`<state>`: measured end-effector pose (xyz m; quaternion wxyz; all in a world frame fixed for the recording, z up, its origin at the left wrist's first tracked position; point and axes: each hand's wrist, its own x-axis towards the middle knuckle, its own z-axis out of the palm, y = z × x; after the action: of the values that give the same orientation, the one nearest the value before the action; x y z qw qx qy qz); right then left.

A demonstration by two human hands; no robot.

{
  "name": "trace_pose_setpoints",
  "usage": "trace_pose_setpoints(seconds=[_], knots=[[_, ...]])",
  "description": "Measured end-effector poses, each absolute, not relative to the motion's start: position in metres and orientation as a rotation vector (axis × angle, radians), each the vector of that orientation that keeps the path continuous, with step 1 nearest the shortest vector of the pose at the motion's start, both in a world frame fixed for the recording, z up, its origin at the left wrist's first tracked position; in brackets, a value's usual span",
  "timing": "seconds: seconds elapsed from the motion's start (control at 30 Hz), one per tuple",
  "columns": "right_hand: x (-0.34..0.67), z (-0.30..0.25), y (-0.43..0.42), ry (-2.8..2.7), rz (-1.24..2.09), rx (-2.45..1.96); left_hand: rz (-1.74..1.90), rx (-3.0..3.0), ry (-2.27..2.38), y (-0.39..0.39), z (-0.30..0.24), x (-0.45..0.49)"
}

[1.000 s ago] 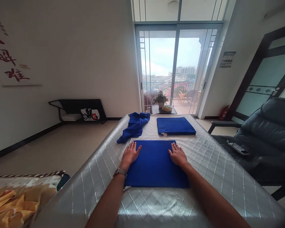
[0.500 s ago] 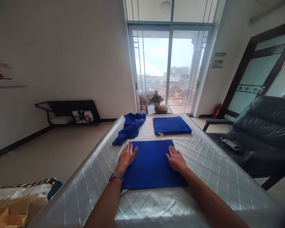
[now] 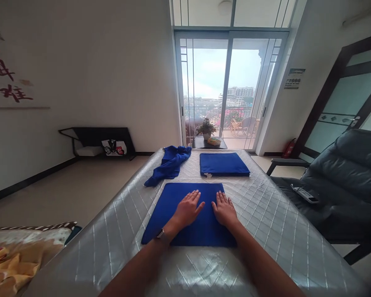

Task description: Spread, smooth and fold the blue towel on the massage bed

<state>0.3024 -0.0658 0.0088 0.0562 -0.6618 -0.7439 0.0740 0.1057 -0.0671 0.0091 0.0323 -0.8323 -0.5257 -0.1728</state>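
Observation:
A flat blue cloth (image 3: pixel 163 218) lies spread in a near-rectangle on the table, close to me. My left hand (image 3: pixel 188 208) rests palm down near its middle, fingers stretched out, a watch on the wrist. Along the cloth's right side lies my right hand (image 3: pixel 225 208), also flat with fingers extended. Just beyond is a neat stack of folded blue cloths (image 3: pixel 224 163) with a small white tag at its front edge. To the left of that stack a crumpled blue cloth (image 3: pixel 170 164) lies loosely bunched.
A silver quilted cover (image 3: pixel 266 222) drapes the table. On the right stands a dark armchair (image 3: pixel 352 181) with a white power strip (image 3: pixel 304 194) on its seat. Behind the table's far end, a small stand holds a potted plant (image 3: pixel 206 128). Brown paper (image 3: pixel 12 272) lies at lower left.
My left hand has moved from the cloth's left edge inward to its middle. My right hand stays near the right edge. The view has turned slightly left.

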Motion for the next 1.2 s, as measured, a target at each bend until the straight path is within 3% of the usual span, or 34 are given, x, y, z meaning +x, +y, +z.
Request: trace_pose_setpoints(seconds=[0.23,0.53,1.2], knots=[[0.304,0.008,-0.066,-2.274,0.217,-1.98,-0.374,-2.756,-1.694,-0.073,0.001,0.144],[0.304,0.007,-0.064,-2.252,0.273,-2.006,-0.195,-2.429,-2.064,-0.087,-0.009,0.022],[0.304,0.02,-0.095,-2.317,0.005,-1.935,-0.337,-2.311,-2.047,-0.105,-0.021,-0.01]])
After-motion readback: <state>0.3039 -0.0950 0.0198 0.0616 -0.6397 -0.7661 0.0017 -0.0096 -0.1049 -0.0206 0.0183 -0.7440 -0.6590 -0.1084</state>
